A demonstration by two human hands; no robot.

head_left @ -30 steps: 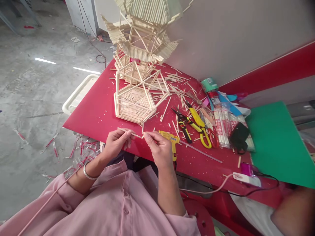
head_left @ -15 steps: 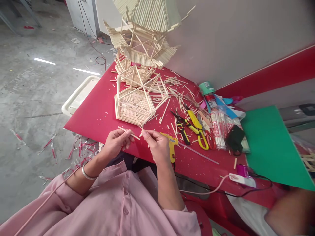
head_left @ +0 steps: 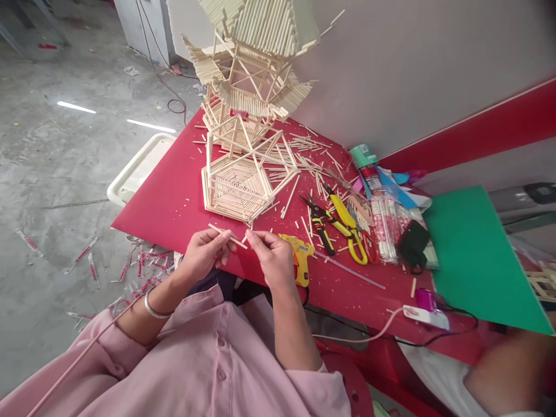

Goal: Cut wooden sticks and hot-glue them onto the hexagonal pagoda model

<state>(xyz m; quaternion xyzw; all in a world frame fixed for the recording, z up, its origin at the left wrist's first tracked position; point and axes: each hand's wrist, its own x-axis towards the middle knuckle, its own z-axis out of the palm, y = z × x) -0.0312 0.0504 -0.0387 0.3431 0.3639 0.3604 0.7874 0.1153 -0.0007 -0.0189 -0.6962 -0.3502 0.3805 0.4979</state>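
My left hand (head_left: 208,249) pinches a thin wooden stick (head_left: 216,229) that slants down to the right across its fingertips. Close beside the stick's far end, my right hand (head_left: 273,255) is closed at thumb and forefinger on another small wooden stick (head_left: 245,238), mostly hidden by the fingers. Just beyond both hands sits an open hexagonal frame (head_left: 238,200) of glued sticks with a slatted floor. A yellow glue gun (head_left: 303,263) lies right by my right hand. Behind the frame rises a tiered stick pagoda (head_left: 264,69) with slatted roofs.
Loose sticks (head_left: 304,145), black-and-yellow pliers (head_left: 324,229), yellow-handled cutters (head_left: 347,223) and packed sticks (head_left: 384,226) cover the right of the red table (head_left: 152,197). A green board (head_left: 478,255) lies farther right, near another person's arm (head_left: 508,370). A white tray (head_left: 117,188) stands left.
My right hand has shifted slightly left, bringing its fingertips close to the end of the stick in my left hand. My left hand stays nearly still.
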